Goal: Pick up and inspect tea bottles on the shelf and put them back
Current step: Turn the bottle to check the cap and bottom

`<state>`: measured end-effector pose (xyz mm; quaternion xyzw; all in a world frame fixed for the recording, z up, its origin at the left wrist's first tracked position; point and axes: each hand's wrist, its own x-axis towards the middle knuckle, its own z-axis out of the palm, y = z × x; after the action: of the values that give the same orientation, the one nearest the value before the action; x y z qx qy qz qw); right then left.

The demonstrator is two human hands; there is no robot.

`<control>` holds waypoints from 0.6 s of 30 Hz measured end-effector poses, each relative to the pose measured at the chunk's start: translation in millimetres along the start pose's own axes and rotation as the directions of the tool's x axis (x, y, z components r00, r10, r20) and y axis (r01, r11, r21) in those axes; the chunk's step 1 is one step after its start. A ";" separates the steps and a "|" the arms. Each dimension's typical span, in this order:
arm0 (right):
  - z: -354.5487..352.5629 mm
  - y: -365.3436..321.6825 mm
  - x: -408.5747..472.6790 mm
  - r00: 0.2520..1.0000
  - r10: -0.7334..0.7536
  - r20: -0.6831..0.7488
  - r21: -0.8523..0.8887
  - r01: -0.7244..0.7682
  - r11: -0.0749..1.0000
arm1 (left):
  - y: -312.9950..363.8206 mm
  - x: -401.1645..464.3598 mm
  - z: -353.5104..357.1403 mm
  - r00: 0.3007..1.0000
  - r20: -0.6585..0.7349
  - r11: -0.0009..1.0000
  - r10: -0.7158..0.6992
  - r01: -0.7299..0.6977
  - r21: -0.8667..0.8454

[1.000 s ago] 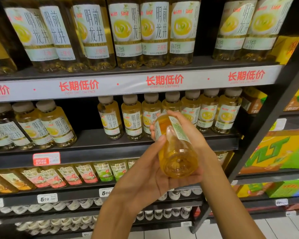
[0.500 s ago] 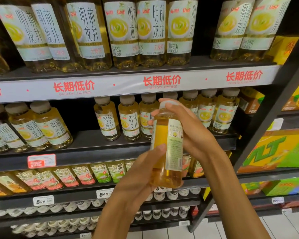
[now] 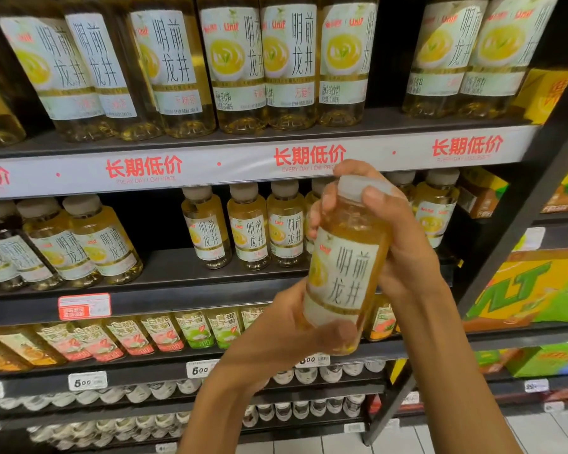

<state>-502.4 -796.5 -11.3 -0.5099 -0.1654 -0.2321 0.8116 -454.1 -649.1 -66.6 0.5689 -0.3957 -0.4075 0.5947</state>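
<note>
- Amber-yellow tea fills the small tea bottle (image 3: 345, 273), held in both hands in front of the shelf unit (image 3: 210, 286), label facing the camera, nearly upright with its top tipped slightly to the right.
- Left hand (image 3: 289, 342) grips the bottle's lower part from the left, with the thumb (image 3: 338, 334) laid across the base of the label; its fingers curl behind the bottle and are mostly hidden.
- Right hand (image 3: 404, 244) wraps the bottle's upper part from the right; the fingers (image 3: 322, 201) curl over the shoulder and the thumb lies against the pale cap (image 3: 354, 186).
- Bottle label: white, vertical black Chinese characters, a red "Unif" mark, a yellow cup picture at its left edge.
- Behind the bottle, on the middle shelf: a row of matching small bottles (image 3: 248, 231) standing upright to its left, and one more (image 3: 435, 211) just beyond the right hand.
- Farther left of the bottle, on the same shelf: a separate group of small bottles (image 3: 79, 244), with a dark gap between the two groups.
- Above the bottle: a white shelf strip (image 3: 210, 165) with red Chinese print and "EVERY DAY LOW PRICE"; over it stand large bottles (image 3: 230, 63) of the same tea.
- Below the bottle: fruit-flavoured bottles (image 3: 125, 339), and white price tags (image 3: 87, 381) reading "500".
- Right of the bottle: yellow and green drink cartons (image 3: 532, 290) in the next bay.
</note>
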 end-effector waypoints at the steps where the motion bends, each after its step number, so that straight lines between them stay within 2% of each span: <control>1: 2.1 -1.3 -1.4 0.999 -0.010 0.038 -0.031 0.011 0.999 | -0.6 0.2 1.9 1.000 -0.005 1.000 0.017 -0.017 0.005; 4: 0.7 -7.5 -7.2 0.999 -0.036 0.001 -0.270 0.035 0.962 | -2.7 5.9 7.0 0.985 -0.128 0.993 0.120 -0.116 0.034; 6: 0.3 -10.5 -12.4 0.999 -0.033 -0.028 -0.426 0.018 0.905 | -3.7 11.8 8.1 0.941 -0.262 0.977 0.214 -0.203 0.069; 9: 3.8 -6.2 -21.9 0.997 -0.080 0.019 -0.514 0.078 0.854 | -5.0 17.8 5.2 0.839 -0.397 0.924 0.372 -0.293 0.245; 12: 3.7 0.1 -28.4 0.987 -0.151 0.064 -0.513 0.162 0.843 | -5.5 18.4 1.8 0.793 -0.422 0.872 0.439 -0.264 0.412; 14: -0.1 -1.0 -28.8 0.981 -0.175 0.079 -0.471 0.192 0.861 | -3.5 15.6 -3.1 0.831 -0.360 0.855 0.424 -0.236 0.461; 16: -4.7 -4.8 -27.3 0.982 -0.161 0.099 -0.396 0.187 0.899 | 0.2 10.4 -10.0 0.910 -0.244 0.891 0.335 -0.222 0.397; 18: -7.9 -9.1 -25.4 0.982 -0.120 0.143 -0.242 0.152 0.958 | 3.0 5.5 -13.4 0.965 -0.105 0.922 0.239 -0.192 0.336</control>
<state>-528.4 -801.7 -20.7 -0.6100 -0.2204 -0.2739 0.7101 -439.5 -649.5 -64.2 0.6392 -0.4734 -0.2269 0.5620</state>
